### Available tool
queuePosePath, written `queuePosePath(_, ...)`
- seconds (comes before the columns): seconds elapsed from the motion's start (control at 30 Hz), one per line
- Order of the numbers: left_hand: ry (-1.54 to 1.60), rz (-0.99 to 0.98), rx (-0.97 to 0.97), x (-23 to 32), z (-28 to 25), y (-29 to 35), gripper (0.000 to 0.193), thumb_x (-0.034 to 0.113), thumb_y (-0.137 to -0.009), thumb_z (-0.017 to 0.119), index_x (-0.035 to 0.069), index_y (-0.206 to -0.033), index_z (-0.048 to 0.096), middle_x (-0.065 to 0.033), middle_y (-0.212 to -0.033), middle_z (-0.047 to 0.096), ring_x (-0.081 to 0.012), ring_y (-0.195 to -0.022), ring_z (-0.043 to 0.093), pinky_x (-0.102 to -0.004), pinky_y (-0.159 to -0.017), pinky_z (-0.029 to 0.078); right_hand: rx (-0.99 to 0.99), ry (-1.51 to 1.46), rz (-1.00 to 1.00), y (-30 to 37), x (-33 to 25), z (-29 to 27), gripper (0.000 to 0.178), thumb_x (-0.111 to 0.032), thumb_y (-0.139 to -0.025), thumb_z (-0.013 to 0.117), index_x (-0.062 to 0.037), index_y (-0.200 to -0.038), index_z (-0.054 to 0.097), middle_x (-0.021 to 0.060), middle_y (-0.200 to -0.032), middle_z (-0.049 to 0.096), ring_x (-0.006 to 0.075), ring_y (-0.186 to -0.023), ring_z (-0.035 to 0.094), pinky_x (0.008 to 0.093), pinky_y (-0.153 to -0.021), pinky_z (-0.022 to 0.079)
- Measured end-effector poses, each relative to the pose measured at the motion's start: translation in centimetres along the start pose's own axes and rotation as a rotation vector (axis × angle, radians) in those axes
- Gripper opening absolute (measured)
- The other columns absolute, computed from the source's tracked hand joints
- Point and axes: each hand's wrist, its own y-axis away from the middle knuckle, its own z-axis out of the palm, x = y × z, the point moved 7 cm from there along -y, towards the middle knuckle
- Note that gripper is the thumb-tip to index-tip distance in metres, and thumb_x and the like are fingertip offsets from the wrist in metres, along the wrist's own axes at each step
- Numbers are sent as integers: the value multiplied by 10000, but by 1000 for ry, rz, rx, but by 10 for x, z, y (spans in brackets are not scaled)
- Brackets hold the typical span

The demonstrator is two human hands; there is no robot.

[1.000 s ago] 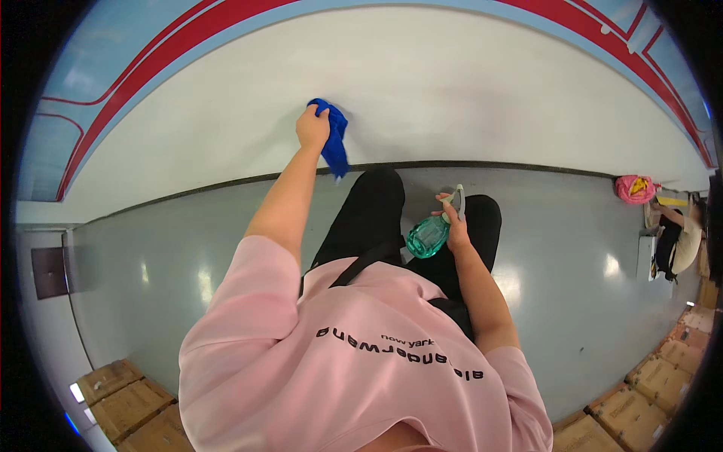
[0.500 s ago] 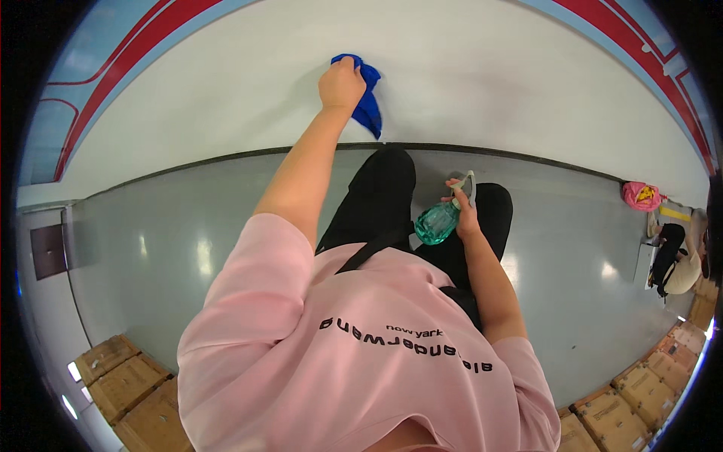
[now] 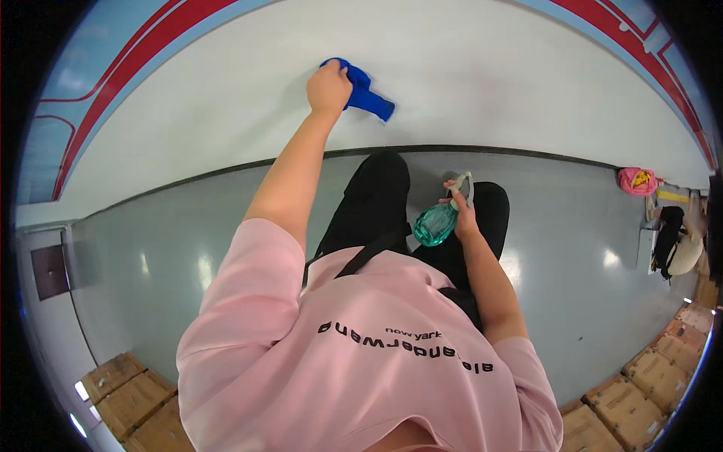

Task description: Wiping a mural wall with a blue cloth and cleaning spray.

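My left hand (image 3: pixel 329 88) is closed on a blue cloth (image 3: pixel 363 92) and presses it against the white wall (image 3: pixel 467 83) in front of me. The cloth's loose end sticks out to the right of my fist. Down by my right knee, my right hand (image 3: pixel 464 214) grips a spray bottle (image 3: pixel 437 223) around its neck, below the white trigger head. The bottle is clear green and tilted, its base toward my lap. How much liquid it holds I cannot tell.
Red and blue stripes (image 3: pixel 113 83) curve over the upper wall. A dark strip (image 3: pixel 520 152) runs where wall meets grey floor (image 3: pixel 572 264). To the far right are a pink bag (image 3: pixel 636 181) and another person (image 3: pixel 681 248). Brown boxes (image 3: pixel 135 403) stand behind me on both sides.
My left hand has shifted slightly left along the wall with the cloth. The cloth's hanging end has swung up and out to the right. My right hand and the bottle barely moved.
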Motion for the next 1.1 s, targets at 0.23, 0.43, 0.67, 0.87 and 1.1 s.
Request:
queuePosePath(0.23, -401, 350, -455, 34, 19, -4, 165, 162, -758, 509, 29, -798, 597, -153, -848, 622, -329, -815, 589, -421, -694, 468, 6, -21, -15, -9, 11, -10, 407, -308, -791, 598, -67, -1105, 506, 53, -1077, 533, 201, -828, 539, 335, -723, 441)
queuePosePath(0.43, 184, 19, -21, -28, 10, -6, 322, 279, -800, 534, -15, -915, 596, -204, -888, 607, -366, -833, 571, -421, -739, 441, 9, -17, -13, 2, 8, -1, 424, -312, -791, 596, -58, -1116, 498, 62, -1085, 530, 198, -821, 541, 331, -725, 440)
queuePosePath(0.67, -127, 7, -87, 8, -1, -4, 197, 198, -784, 523, 20, -713, 569, -173, -804, 617, -356, -729, 597, -449, -659, 461, 8, 16, -28, -5, 3, -7, 451, -319, -781, 606, -52, -1126, 489, 65, -1087, 528, 200, -798, 548, 328, -728, 439)
queuePosePath(0.87, -364, 44, -409, -51, 54, 9, 191, 145, -763, 483, 72, -882, 613, -165, -868, 623, -337, -822, 597, -441, -712, 473, -11, 47, -106, -7, 8, -3, 423, -301, -779, 611, -55, -1103, 494, 48, -1050, 524, 196, -846, 530, 339, -734, 438)
queuePosePath(1.1, -10, 104, 20, -46, -13, 41, 240, 252, -820, 529, 29, -738, 496, -186, -710, 562, -379, -664, 544, -450, -577, 422, -17, -16, -38, 1, 8, -3, 447, -317, -777, 612, -40, -1106, 490, 60, -1072, 516, 192, -841, 533, 340, -750, 435)
